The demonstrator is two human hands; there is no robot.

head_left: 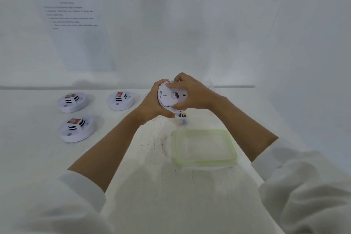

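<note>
Round white plastic smoke detector [171,96] held above worktop [148,167] far middle; my left hand [152,103] and right hand [191,95] grip clamped round it. Looks like the backplate twist step; next I need firm counter-rotation.

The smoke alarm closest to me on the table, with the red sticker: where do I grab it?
Probably best to take the smoke alarm by its round rim, from above. It lies flat on the table, so thumb and fingers can clasp opposite sides of the white disc. The raised block with the red label on top looks a poorer handle.
</note>
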